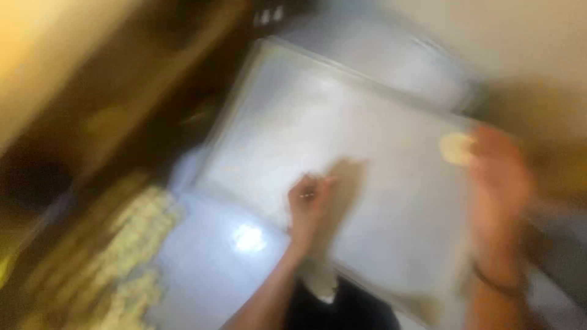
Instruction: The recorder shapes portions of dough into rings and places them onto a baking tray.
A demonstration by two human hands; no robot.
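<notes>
desk (208, 275): pale, glossy, blurred | on it: a large flat white tray (367, 159) is laid at a slant | at the desk's left edge: a heap of small pale yellowish pieces (131, 244) is seen, kind not discernible

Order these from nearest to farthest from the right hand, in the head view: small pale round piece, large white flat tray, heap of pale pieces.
From the right hand:
1. Small pale round piece, at its fingertips.
2. Large white flat tray, beneath and leftward.
3. Heap of pale pieces, far left.
</notes>
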